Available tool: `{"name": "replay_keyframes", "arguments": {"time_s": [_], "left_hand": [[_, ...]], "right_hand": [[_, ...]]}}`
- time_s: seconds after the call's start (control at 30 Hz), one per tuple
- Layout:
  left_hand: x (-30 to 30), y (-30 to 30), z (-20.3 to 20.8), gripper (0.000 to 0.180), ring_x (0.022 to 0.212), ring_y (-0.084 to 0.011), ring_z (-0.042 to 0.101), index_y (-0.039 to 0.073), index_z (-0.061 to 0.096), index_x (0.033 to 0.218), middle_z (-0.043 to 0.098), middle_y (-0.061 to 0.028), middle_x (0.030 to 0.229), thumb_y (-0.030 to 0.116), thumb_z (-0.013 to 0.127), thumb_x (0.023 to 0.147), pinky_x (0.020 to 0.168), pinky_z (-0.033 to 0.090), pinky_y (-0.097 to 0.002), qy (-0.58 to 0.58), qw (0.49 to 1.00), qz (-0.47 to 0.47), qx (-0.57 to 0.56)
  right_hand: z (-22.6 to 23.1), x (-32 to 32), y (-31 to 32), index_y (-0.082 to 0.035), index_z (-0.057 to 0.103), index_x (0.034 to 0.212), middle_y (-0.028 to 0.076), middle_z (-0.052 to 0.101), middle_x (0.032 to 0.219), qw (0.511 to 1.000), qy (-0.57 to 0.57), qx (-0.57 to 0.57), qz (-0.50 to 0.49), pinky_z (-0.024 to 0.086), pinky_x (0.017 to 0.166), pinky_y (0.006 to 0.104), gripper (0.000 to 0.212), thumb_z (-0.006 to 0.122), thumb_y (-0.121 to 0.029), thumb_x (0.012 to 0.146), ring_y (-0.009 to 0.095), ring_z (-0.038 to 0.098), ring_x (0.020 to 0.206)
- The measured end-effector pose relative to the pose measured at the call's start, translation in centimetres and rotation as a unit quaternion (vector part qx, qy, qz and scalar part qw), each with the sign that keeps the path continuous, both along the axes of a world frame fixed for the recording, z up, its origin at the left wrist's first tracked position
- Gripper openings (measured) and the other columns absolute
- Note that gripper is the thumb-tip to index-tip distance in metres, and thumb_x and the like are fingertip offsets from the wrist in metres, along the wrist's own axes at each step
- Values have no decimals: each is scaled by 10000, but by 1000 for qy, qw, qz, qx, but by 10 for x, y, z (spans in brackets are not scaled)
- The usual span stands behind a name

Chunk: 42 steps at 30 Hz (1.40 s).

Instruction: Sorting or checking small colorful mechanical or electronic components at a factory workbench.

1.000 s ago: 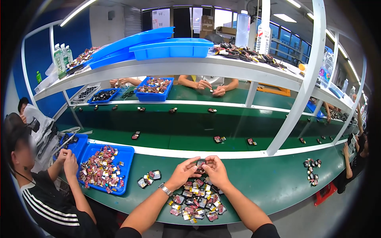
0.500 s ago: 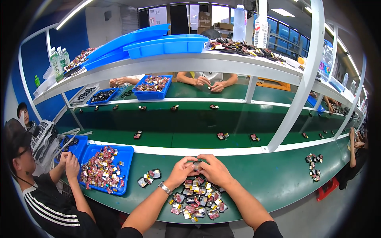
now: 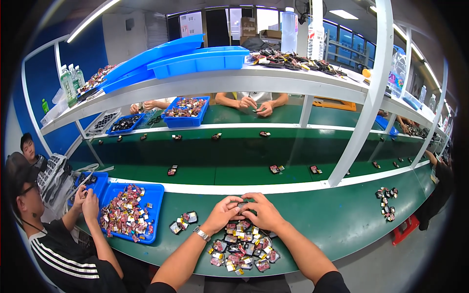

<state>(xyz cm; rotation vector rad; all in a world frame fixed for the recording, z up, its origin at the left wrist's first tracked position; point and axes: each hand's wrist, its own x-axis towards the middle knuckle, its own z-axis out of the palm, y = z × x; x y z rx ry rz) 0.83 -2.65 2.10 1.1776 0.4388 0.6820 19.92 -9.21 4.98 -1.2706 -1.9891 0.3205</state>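
Over the green bench, my left hand (image 3: 221, 215) and my right hand (image 3: 265, 213) come together, fingers curled and closed on one small dark electronic housing (image 3: 241, 207). Most of that piece is hidden behind my fingers and thumbs. Right below my hands lies a heap of similar units (image 3: 250, 248), black casings with red circuit boards and white-and-yellow battery cells. A smaller cluster of units (image 3: 183, 222) rests left of my left wrist, which wears a metal watch.
A blue tray (image 3: 159, 195) full of red boards stands left, beside a seated co-worker (image 3: 53, 249). Beyond the white rail (image 3: 234, 187), spaced units (image 3: 276, 169) lie on a green belt. Another cluster (image 3: 386, 202) sits right. A white shelf post (image 3: 364, 112) rises at right.
The housing between my fingers has turned from a greyish face to a darker one, and my right fingers have shifted around it. The view has moved slightly.
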Motion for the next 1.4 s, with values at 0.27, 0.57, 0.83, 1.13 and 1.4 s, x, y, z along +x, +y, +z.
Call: {"name": "replay_keyframes", "arguments": {"time_s": [0.27, 0.57, 0.83, 1.13, 1.4], "left_hand": [[3, 1, -4, 270, 1063, -192, 610, 9, 434, 1271, 587, -133, 1168, 51, 434, 1004, 917, 555, -357, -12, 1000, -1, -19], [3, 2, -7, 248, 1062, -188, 612, 11, 447, 1254, 593, -125, 1165, 61, 411, 1014, 932, 544, -347, 0, 1000, 8, -17], [2, 3, -9, 250, 1074, -200, 614, 29, 456, 1236, 594, -124, 1161, 96, 487, 997, 907, 556, -352, -19, 1000, 1, -23], [3, 1, -4, 251, 1058, -209, 627, 16, 467, 1226, 604, -140, 1161, 82, 505, 987, 888, 570, -351, -26, 999, 4, -28], [3, 2, -6, 245, 1050, -199, 632, 13, 477, 1214, 615, -140, 1159, 95, 513, 986, 888, 569, -342, -24, 999, 9, -26]], "right_hand": [[-6, -4, -1, -76, 696, 912, 79, 585, 1199, 998, 49, 24, -24, 449, 967, 379, 111, 674, -132, 819, 281, 531, 1147], [-13, -10, -1, -78, 722, 888, 73, 622, 1134, 995, 31, 69, -68, 475, 921, 361, 126, 721, -100, 764, 266, 563, 1098], [-20, -17, 0, -78, 728, 895, 69, 641, 1107, 989, 107, 63, -80, 478, 913, 374, 139, 718, -75, 756, 275, 580, 1071], [-28, -12, 4, -102, 742, 899, 77, 653, 1110, 974, 219, 4, -57, 469, 930, 360, 148, 723, -81, 754, 268, 589, 1072], [-24, -18, 0, -103, 743, 905, 64, 653, 1131, 983, 149, 40, -96, 465, 941, 375, 154, 728, -95, 753, 277, 581, 1079]]}}
